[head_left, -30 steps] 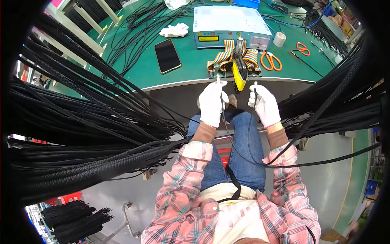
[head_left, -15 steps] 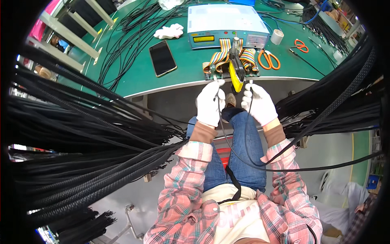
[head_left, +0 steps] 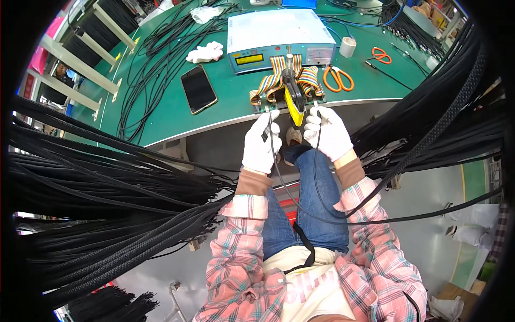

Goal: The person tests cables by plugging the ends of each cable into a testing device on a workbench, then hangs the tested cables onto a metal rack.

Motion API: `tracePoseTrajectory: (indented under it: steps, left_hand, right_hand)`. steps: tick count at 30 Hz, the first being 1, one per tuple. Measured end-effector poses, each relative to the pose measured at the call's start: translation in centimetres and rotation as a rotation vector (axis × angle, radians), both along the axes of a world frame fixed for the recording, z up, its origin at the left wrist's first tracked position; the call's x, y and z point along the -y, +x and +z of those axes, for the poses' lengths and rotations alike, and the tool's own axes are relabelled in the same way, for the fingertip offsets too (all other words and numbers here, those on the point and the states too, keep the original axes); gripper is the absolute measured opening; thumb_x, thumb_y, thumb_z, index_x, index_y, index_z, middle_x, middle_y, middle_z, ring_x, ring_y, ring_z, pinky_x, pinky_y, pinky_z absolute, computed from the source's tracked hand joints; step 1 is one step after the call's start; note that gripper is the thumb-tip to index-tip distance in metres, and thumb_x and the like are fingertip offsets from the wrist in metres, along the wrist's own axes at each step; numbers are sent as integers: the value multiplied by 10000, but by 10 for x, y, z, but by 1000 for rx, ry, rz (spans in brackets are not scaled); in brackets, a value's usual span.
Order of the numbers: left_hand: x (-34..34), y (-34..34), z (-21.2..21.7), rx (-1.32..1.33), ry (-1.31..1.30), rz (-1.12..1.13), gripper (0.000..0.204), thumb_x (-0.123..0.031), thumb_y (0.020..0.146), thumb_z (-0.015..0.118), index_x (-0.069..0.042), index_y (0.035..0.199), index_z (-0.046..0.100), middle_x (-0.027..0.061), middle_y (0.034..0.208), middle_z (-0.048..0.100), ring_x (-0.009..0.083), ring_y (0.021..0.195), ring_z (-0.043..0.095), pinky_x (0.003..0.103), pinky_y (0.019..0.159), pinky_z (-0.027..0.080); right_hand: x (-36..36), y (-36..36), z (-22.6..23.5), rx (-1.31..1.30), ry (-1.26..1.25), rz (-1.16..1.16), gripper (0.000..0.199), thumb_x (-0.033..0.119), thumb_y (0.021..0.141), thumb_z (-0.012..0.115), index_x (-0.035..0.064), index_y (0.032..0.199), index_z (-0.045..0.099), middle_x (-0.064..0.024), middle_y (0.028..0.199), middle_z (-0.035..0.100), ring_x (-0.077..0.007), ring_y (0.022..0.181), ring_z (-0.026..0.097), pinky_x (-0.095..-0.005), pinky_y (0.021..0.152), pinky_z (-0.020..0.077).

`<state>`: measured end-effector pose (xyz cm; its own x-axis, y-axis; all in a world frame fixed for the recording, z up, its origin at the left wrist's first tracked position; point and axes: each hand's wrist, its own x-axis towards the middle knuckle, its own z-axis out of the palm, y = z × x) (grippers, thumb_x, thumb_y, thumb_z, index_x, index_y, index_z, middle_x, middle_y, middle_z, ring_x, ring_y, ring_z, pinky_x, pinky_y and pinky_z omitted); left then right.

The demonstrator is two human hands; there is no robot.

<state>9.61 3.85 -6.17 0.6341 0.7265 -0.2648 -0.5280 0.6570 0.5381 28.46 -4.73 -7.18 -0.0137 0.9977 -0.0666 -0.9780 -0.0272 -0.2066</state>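
My left hand (head_left: 261,144), in a white glove, is closed on one end of a black cable (head_left: 386,221), its fingertips at the left side of a small test fixture (head_left: 319,100) on the table's front edge. My gloved right hand (head_left: 328,132) grips the other cable end at the fixture's right side. Light connector tips show at both ends; whether they are fully seated I cannot tell. Between my hands stands a toggle clamp with a yellow and black handle (head_left: 295,110). The cable hangs in loops over my lap and off to the right.
Rainbow ribbon cables (head_left: 309,79) join the fixture to a light blue tester box (head_left: 279,37). On the green table lie a phone (head_left: 199,89), a white glove (head_left: 205,52), orange-handled scissors (head_left: 338,79) and a tape roll (head_left: 347,47). Thick black cable bundles (head_left: 118,177) hang at both sides.
The whole view has shifted, so the table and tester appear further left. Both hands keep their hold on the cable ends at the fixture, with little visible movement relative to it.
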Motion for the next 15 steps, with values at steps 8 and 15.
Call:
tracePoseTrajectory:
  steps: [8, 15]
  left_hand:
    - [9, -7, -23, -27, 1, -28, 324, -256, 970, 520, -11, 1132, 657, 60, 711, 656, 56, 398, 405, 197, 341, 289]
    - [53, -22, -66, -343, 32, -238, 334, -235, 935, 570, 42, 1105, 645, 75, 696, 651, 49, 347, 344, 213, 306, 224]
  right_hand:
    - [1, 1, 3, -23, -23, 10, 132, 175, 942, 501, 63, 952, 568, -41, 753, 510, -162, 630, 459, -297, 601, 416]
    - [-2, 1, 5, 6, -96, -52, 139, 178, 942, 505, 60, 955, 575, -43, 747, 514, -167, 623, 451, -298, 602, 412]
